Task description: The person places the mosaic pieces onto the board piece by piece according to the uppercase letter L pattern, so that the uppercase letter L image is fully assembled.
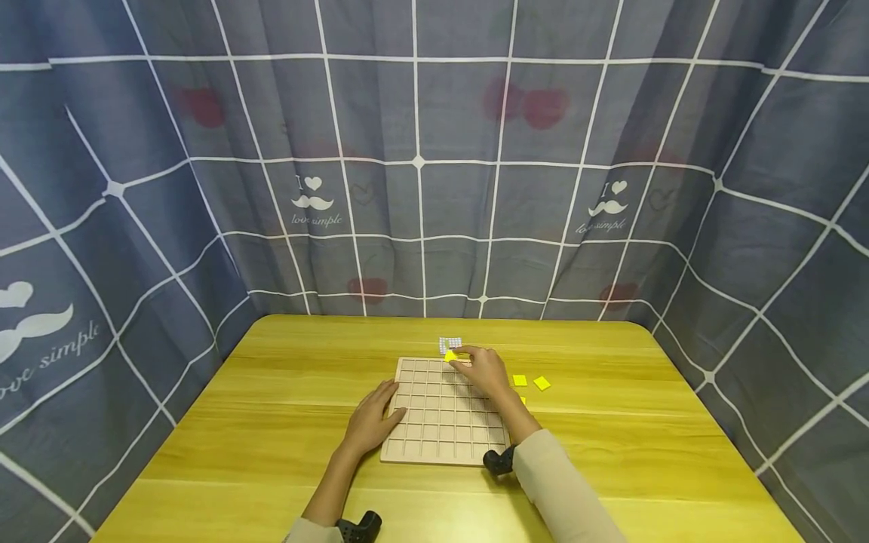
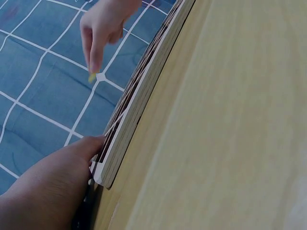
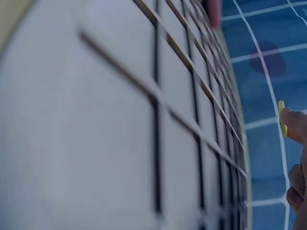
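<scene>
A pale wooden grid board (image 1: 444, 434) with raised dividing lines lies on the table. My left hand (image 1: 370, 421) rests at the board's left edge, its thumb lying over the rim; the left wrist view shows the thumb at the board's corner (image 2: 98, 175). Over the far edge of the board, my right hand (image 1: 485, 371) pinches a small yellow square tile (image 1: 451, 355) between thumb and fingertips. In the right wrist view this tile (image 3: 283, 119) appears edge-on, above the board's surface. A small printed grid card (image 1: 449, 343) lies just behind the board, partly overlapped by the tile.
To the board's right lie two yellow tiles (image 1: 519, 380) (image 1: 541, 383), and another tile (image 1: 523, 401) peeks out beside the right forearm. The yellow wood-grain table (image 1: 271, 422) ends at a grey-blue checked curtain (image 1: 380, 196) at the back and sides.
</scene>
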A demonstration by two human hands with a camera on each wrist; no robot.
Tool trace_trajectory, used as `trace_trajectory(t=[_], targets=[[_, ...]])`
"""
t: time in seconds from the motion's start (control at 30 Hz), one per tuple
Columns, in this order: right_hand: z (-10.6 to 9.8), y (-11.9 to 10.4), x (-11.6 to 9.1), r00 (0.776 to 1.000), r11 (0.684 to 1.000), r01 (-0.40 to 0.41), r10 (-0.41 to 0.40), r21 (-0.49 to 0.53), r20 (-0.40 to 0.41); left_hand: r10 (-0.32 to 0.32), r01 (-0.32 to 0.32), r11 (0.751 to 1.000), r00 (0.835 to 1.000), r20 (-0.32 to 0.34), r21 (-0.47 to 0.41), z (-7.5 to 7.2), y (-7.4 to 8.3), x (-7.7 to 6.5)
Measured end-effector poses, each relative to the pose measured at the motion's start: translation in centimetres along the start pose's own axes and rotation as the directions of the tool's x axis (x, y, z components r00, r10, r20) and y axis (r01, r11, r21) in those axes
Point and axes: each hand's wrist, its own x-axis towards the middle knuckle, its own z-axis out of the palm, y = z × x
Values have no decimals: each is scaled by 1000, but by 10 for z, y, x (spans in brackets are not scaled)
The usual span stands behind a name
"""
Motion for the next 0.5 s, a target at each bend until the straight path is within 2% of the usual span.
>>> trace_trajectory(t=[0.23,0.5], targets=[[30,-11,0,990,999,28,-25,-23,137,5,-5,1000,1000,-12,12,1,0,0],[42,-12,0,981,992,-14,37,-122,189,-11,11,1000,1000,-4,6,0,2,0]])
